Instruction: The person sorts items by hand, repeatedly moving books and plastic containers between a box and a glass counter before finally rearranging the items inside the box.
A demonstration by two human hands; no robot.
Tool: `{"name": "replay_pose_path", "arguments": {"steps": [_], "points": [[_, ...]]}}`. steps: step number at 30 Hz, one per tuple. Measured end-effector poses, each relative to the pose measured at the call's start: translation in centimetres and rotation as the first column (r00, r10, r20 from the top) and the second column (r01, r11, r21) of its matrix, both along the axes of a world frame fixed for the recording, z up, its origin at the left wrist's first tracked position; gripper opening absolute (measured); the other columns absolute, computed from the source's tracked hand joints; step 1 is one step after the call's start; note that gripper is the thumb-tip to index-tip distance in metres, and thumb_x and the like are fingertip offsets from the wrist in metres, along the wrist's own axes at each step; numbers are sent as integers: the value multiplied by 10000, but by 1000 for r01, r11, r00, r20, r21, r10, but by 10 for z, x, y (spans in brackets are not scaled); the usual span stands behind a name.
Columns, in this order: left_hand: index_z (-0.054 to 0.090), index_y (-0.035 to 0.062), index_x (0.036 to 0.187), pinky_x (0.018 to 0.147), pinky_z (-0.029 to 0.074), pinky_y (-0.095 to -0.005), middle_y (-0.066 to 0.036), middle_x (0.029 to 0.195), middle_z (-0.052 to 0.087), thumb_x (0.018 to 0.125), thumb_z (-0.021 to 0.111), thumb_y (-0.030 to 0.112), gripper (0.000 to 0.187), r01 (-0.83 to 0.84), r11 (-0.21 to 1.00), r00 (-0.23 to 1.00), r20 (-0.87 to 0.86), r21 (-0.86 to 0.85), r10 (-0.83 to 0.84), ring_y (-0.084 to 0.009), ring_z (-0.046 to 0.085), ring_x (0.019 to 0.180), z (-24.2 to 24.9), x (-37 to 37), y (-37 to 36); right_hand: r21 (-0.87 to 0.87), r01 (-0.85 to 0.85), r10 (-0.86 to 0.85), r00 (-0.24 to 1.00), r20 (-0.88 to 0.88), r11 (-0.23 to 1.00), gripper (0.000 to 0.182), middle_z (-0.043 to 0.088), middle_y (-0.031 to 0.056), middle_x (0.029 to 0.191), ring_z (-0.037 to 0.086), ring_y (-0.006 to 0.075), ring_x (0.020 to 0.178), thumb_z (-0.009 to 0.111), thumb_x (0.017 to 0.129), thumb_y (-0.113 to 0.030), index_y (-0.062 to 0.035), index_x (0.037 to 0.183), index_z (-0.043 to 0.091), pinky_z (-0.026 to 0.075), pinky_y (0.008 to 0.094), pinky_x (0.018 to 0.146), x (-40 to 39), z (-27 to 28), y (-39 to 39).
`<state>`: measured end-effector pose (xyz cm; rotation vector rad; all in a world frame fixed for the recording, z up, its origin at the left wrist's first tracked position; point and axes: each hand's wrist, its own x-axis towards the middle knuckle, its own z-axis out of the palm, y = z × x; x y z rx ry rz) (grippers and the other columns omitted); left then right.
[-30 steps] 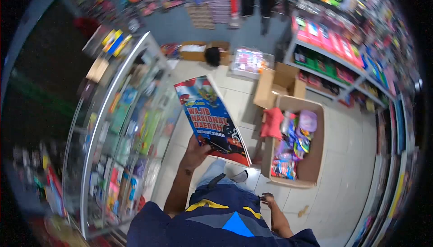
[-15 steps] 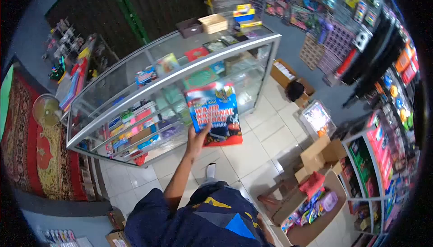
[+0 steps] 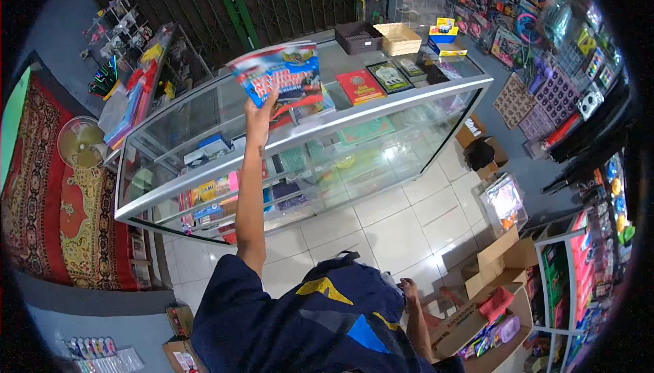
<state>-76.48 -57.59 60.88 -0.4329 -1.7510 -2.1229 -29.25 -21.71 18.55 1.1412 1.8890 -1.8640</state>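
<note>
My left hand [image 3: 259, 111] grips the lower edge of a blue and red book [image 3: 289, 79], thumb over its cover. The arm is stretched out, and the book is above the glass display case [image 3: 313, 128]; whether it touches the glass top I cannot tell. Beside it on the case top lie a red booklet [image 3: 361, 87] and a dark green booklet [image 3: 390, 77]. Low on the right, my right hand [image 3: 408, 290] is near the side of my shirt, its fingers bent; what it holds, if anything, is too small to name.
On the case stand a dark basket [image 3: 358, 38], a cream basket [image 3: 398, 39] and a yellow-blue box [image 3: 445, 38]. Open cardboard cartons [image 3: 501, 260] are at the lower right, near shelves [image 3: 573, 277]. A patterned rug [image 3: 85, 220] hangs at the left, and goods cover the right wall.
My left hand has carried the book up and forward, from in front of the display case to above its top. My right hand has come into clearer view. The camera view has shifted.
</note>
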Motion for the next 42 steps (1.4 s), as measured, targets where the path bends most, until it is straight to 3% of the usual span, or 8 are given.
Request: {"name": "replay_pose_path", "arguments": {"steps": [4, 9, 13, 18, 33, 37, 39, 42], "points": [[579, 37, 981, 719, 412, -224, 2, 915, 595, 796, 618, 180, 237, 10, 1000, 995, 96, -23, -8, -67, 530, 797, -30, -13, -9, 14, -9, 9, 1000, 8, 1000, 277, 582, 55, 728, 547, 146, 634, 516, 839, -289, -64, 997, 542, 444, 268, 511, -15, 10, -4], [577, 9, 987, 720, 445, -233, -34, 923, 614, 756, 664, 174, 297, -30, 998, 992, 121, -47, 35, -92, 561, 800, -32, -20, -14, -80, -226, 211, 965, -158, 971, 240, 559, 49, 737, 502, 130, 548, 473, 832, -217, -23, 931, 573, 437, 286, 489, 23, -59, 27], [601, 29, 927, 632, 418, -208, -1, 840, 614, 721, 694, 219, 294, -35, 998, 983, 177, -46, 43, -65, 543, 728, -9, -9, -7, -97, -240, 239, 971, -22, 966, 247, 559, 49, 734, 505, 137, 555, 469, 831, -227, -27, 931, 573, 437, 289, 494, 17, -48, 32], [601, -1, 937, 715, 427, -230, -23, 866, 621, 742, 665, 160, 261, -81, 996, 990, 111, -28, 83, -84, 560, 773, -9, -13, -1, -123, -227, 238, 967, 87, 966, 256, 559, 50, 731, 510, 147, 564, 465, 830, -238, -31, 931, 575, 438, 294, 499, -3, -40, 44], [619, 33, 901, 656, 426, -214, -15, 848, 620, 752, 668, 194, 224, -118, 990, 985, 114, -73, 125, -61, 542, 729, -17, -23, 0, -145, -348, 364, 925, 105, 926, 283, 560, 51, 720, 523, 175, 591, 453, 825, -273, -43, 933, 578, 440, 308, 514, -106, -22, 58], [617, 15, 928, 700, 423, -238, -25, 866, 623, 760, 656, 215, 265, -241, 963, 917, 298, -119, 266, -76, 547, 768, -1, 1, -26, -165, -388, 408, 906, 112, 907, 290, 561, 51, 717, 527, 183, 598, 450, 824, -283, -47, 933, 579, 441, 312, 518, -118, -21, 67], [597, 18, 973, 737, 418, -246, -32, 896, 613, 762, 649, 160, 259, -289, 957, 951, 108, -31, 290, -96, 548, 806, 4, 31, -40, -186, -402, 427, 897, 119, 897, 294, 561, 51, 715, 529, 186, 602, 449, 824, -287, -48, 933, 579, 441, 314, 520, -121, -27, 72], [495, 0, 1105, 820, 407, -277, -50, 1015, 567, 757, 630, 66, 379, -307, 950, 934, 210, 59, 289, -122, 528, 917, -13, 99, -71, -237, -412, 448, 886, 120, 880, 299, 561, 52, 713, 531, 192, 607, 446, 823, -294, -51, 933, 580, 442, 317, 523, -125, -49, 81]]}}
